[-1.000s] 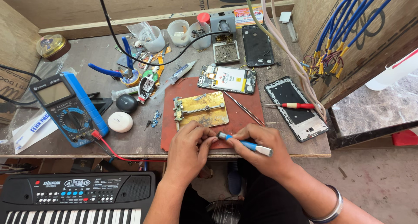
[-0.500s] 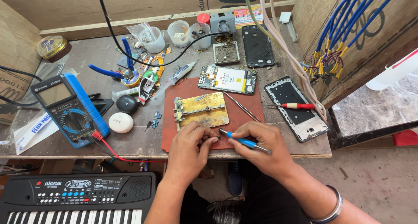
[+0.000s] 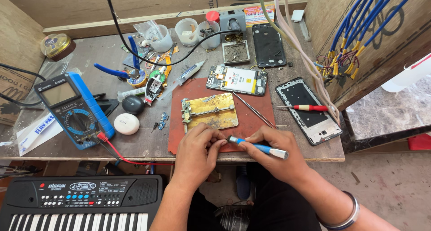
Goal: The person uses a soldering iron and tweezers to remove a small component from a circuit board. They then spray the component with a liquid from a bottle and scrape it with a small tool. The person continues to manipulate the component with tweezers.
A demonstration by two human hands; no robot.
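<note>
My right hand (image 3: 277,154) grips a small blue-handled screwdriver (image 3: 258,147) with a white end, its tip pointing left toward my left hand (image 3: 196,153). The left hand's fingertips pinch something tiny at the screwdriver's tip; what it is I cannot make out. Both hands hover over the near edge of a reddish-brown work mat (image 3: 251,119). Just beyond them on the mat lies a brass-coloured board holder (image 3: 210,111) with a circuit board clamped at its left end. Thin tweezers (image 3: 254,110) lie to its right.
An opened phone (image 3: 237,80), a black back cover (image 3: 268,44) and a phone frame (image 3: 307,109) with a red screwdriver (image 3: 306,107) lie around the mat. A blue multimeter (image 3: 72,109) sits left, plastic cups (image 3: 185,32) at the back, a black keyboard (image 3: 81,202) below the bench, blue wires (image 3: 354,33) right.
The hands have stayed at the mat's near edge. The screwdriver's tip has shifted slightly toward the left hand's fingers.
</note>
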